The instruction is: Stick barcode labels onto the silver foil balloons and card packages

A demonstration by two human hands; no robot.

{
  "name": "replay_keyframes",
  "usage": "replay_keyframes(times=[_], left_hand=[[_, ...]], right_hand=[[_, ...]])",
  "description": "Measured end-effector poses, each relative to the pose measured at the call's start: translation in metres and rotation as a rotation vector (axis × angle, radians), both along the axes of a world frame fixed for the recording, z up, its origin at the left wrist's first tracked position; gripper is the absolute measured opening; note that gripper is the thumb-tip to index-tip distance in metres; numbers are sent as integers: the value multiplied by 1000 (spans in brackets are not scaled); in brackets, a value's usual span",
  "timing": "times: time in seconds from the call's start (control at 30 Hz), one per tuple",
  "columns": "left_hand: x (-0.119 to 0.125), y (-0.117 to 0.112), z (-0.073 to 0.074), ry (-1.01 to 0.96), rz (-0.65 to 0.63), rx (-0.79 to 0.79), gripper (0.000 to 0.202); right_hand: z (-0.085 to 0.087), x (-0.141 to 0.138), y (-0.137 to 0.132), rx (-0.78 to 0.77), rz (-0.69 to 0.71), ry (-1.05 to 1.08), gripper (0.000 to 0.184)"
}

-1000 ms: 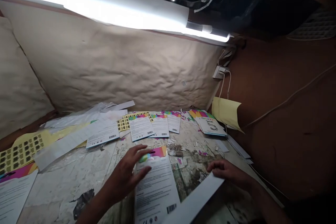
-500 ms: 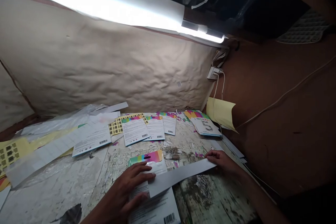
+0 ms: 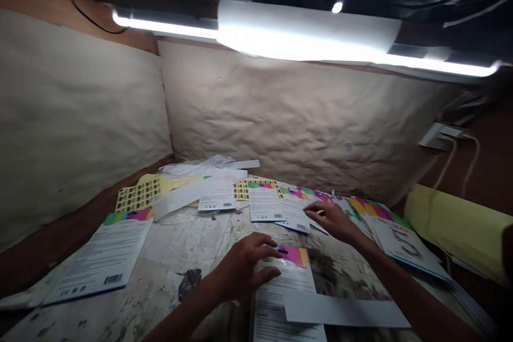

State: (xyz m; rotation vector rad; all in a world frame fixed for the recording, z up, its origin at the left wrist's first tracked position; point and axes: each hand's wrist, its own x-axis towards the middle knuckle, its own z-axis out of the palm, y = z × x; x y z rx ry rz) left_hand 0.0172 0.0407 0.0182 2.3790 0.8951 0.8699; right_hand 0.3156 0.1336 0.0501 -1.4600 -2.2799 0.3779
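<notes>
Notes from the worn, paint-flecked workbench point(image 3: 202, 240), under a fluorescent tube point(image 3: 304, 32). We see no box or tray in use here; the bench itself bears everything.

We find the left hand point(image 3: 240, 270) lying on a printed backing card point(image 3: 284, 291), fingers slightly spread over its coloured header, resting rather than pinching. The card lies flat near the bench's front, with a white paper strip point(image 3: 344, 310) across its lower part. The right hand point(image 3: 334, 223) is open just beyond, its fingertips point(image 3: 315, 208) touching two overlapping cards point(image 3: 290, 212), with no clamp on them.

Farther back on the left we note sheets of small stickers on yellow backing point(image 3: 138, 195). A separate card point(image 3: 96, 259) lies on the left, and a fanned stack of cards point(image 3: 401, 240) sits to the right, beside a curled yellow sheet point(image 3: 457, 227).
</notes>
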Motion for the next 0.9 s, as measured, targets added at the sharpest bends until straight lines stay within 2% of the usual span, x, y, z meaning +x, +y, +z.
replay_keyframes(times=[0.1, 0.17, 0.23, 0.3, 0.4, 0.5, 0.63, 0.73, 0.8, 0.9], left_hand=[[-14, 18, -4, -23, 118, 1, 23], [-24, 31, -11, -98, 243, 29, 20], [-32, 42, -20, -187, 385, 75, 18], [-38, 48, -28, -218, 480, 125, 18], [-42, 50, -35, -169, 525, 183, 19], [-43, 49, -33, -138, 556, 204, 21], [-53, 50, -17, -302, 675, 181, 26], [-67, 52, -3, -443, 795, 159, 37], [-75, 54, 2, -512, 831, 115, 47], [-81, 60, 0, -653, 716, -126, 66]], right_hand=[[-2, -83, 62, 32, 171, -105, 27], [-12, -133, 96, 88, 198, -148, 19], [-26, -174, 122, 183, 207, -177, 22], [-39, -205, 141, 270, 236, -200, 29], [-52, -232, 160, 346, 299, -222, 27], [-52, -239, 171, 401, 338, -215, 18], [-39, -221, 165, 501, 326, -127, 27], [-28, -195, 137, 572, 325, -27, 31], [-23, -178, 110, 625, 402, 93, 31], [-18, -162, 69, 659, 520, 277, 31]])
